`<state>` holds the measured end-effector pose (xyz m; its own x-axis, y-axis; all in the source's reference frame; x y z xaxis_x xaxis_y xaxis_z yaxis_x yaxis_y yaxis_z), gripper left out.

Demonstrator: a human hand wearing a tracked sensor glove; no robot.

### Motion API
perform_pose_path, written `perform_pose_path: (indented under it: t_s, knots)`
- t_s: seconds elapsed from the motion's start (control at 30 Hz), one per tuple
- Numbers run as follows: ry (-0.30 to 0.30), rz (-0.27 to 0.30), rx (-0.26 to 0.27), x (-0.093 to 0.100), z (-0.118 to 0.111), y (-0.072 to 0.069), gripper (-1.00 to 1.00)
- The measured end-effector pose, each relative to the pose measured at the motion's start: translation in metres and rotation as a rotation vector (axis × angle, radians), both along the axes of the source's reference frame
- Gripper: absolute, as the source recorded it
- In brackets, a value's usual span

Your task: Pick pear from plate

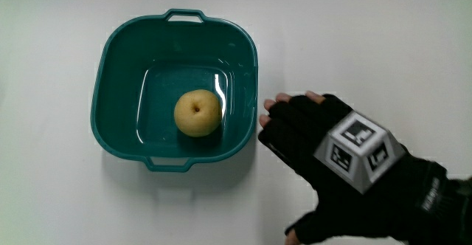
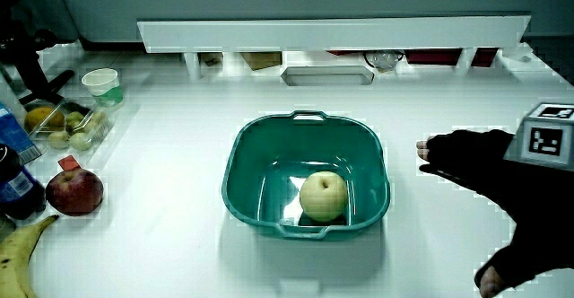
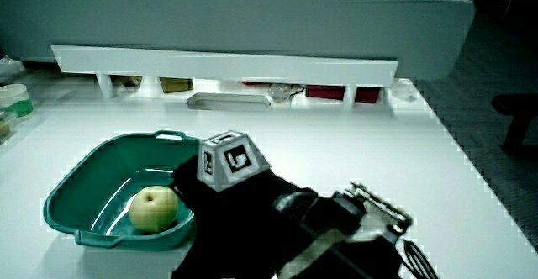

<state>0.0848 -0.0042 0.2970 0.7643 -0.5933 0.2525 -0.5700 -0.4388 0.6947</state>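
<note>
A yellow pear (image 1: pixel 198 113) lies in the middle of a teal plastic basin (image 1: pixel 110 75) with two small handles; it shows in both side views too, pear (image 2: pixel 322 196) in basin (image 2: pixel 247 145) and pear (image 3: pixel 153 208) in basin (image 3: pixel 80 182). The gloved hand (image 1: pixel 324 153) hovers just beside the basin's rim, fingertips pointing toward it, fingers spread and holding nothing. A patterned cube (image 1: pixel 359 147) sits on its back. In a side view the hand (image 2: pixel 489 177) is level with the basin; in a side view the hand (image 3: pixel 231 199) overlaps the basin's edge.
A red apple (image 2: pixel 74 192), a banana (image 2: pixel 18 253), a clear tray of small fruit (image 2: pixel 67 123), a white cup (image 2: pixel 100 83) and a dark bottle (image 2: pixel 13 177) stand at the table's edge. A low white partition (image 2: pixel 332 33) with a grey tray (image 2: pixel 327 74) closes the table.
</note>
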Motion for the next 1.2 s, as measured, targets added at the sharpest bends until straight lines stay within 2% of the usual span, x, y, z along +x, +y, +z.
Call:
perform_pose_path:
  t_s: [0.3, 0.37, 0.4, 0.43, 0.47, 0.5, 0.57, 0.6, 0.63, 0.67, 0.73, 0.77, 0.83, 0.97, 1.0, 1.03, 1.1, 1.17, 1.2]
  knots:
    - [0.068, 0.048, 0.070, -0.027, 0.023, -0.037, 0.00]
    - [0.085, 0.077, 0.086, -0.033, 0.033, -0.043, 0.00]
    - [0.082, 0.099, 0.243, -0.035, 0.037, -0.048, 0.00]
    - [0.091, 0.108, 0.151, -0.037, 0.040, -0.052, 0.00]
    - [0.100, 0.117, 0.189, -0.039, 0.042, -0.056, 0.00]
    - [0.090, 0.104, 0.129, -0.043, 0.044, -0.059, 0.00]
    - [0.146, 0.140, 0.129, -0.047, 0.053, -0.068, 0.00]
    - [0.133, 0.132, 0.120, -0.051, 0.053, -0.070, 0.00]
    - [0.131, 0.122, 0.041, -0.054, 0.053, -0.072, 0.00]
    - [0.091, 0.096, -0.040, -0.058, 0.051, -0.073, 0.00]
    - [0.121, 0.116, -0.062, -0.061, 0.060, -0.076, 0.00]
    - [0.115, 0.121, -0.060, -0.063, 0.061, -0.078, 0.00]
    - [0.105, 0.113, -0.109, -0.068, 0.067, -0.081, 0.00]
    - [0.098, 0.120, -0.137, -0.076, 0.077, -0.086, 0.00]
    - [0.118, 0.132, -0.120, -0.077, 0.082, -0.088, 0.00]
    - [0.091, 0.125, -0.141, -0.079, 0.081, -0.089, 0.00]
    - [0.099, 0.132, -0.131, -0.081, 0.085, -0.090, 0.00]
    - [0.074, 0.126, -0.151, -0.084, 0.088, -0.090, 0.00]
    - [0.087, 0.128, -0.150, -0.086, 0.091, -0.090, 0.00]
